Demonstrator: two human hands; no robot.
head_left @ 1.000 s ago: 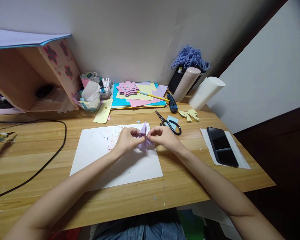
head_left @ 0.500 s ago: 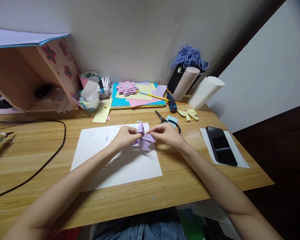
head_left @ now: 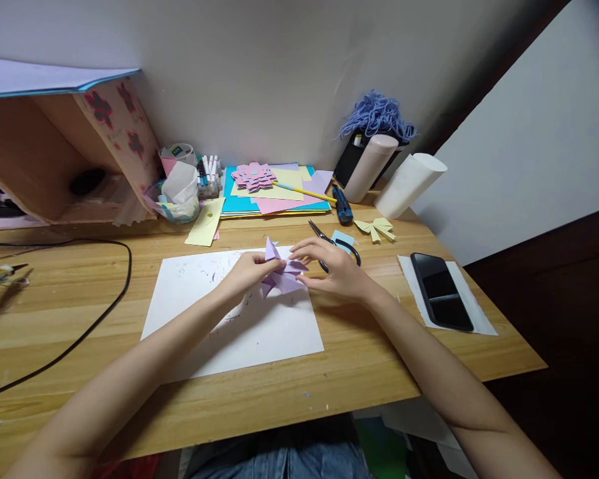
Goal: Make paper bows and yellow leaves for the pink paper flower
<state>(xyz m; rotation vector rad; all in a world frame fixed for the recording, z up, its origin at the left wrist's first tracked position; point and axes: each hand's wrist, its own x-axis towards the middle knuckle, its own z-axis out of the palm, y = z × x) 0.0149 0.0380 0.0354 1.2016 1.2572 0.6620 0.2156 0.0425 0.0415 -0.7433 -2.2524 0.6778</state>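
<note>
A lilac folded-paper flower (head_left: pixel 285 282) with several pointed petals is held over the white sheet (head_left: pixel 194 346). My left hand (head_left: pixel 249 274) pinches it between thumb and fingers on its left side. One petal stands upright above that thumb. On the flower's right, my right hand (head_left: pixel 332 271) has thumb and fingers spread apart around the petal tips. Its thumb is at the lower right petal; whether it touches is hard to tell. Black-handled scissors (head_left: pixel 322 233) lie just behind my right hand, partly over a light blue paper piece (head_left: pixel 343 238).
A yellow paper bow (head_left: pixel 377 229), a box cutter (head_left: pixel 343 207) and a pink layered paper flower (head_left: pixel 253 177) on coloured sheets lie toward the wall. A phone (head_left: pixel 442 289) rests at right. At left are a black cable (head_left: pixel 114 306) and a cardboard box (head_left: pixel 114 146).
My right hand's fingers have opened from a pinch on the right petals. The paper flower has shifted slightly left and turned in my left hand's pinch.
</note>
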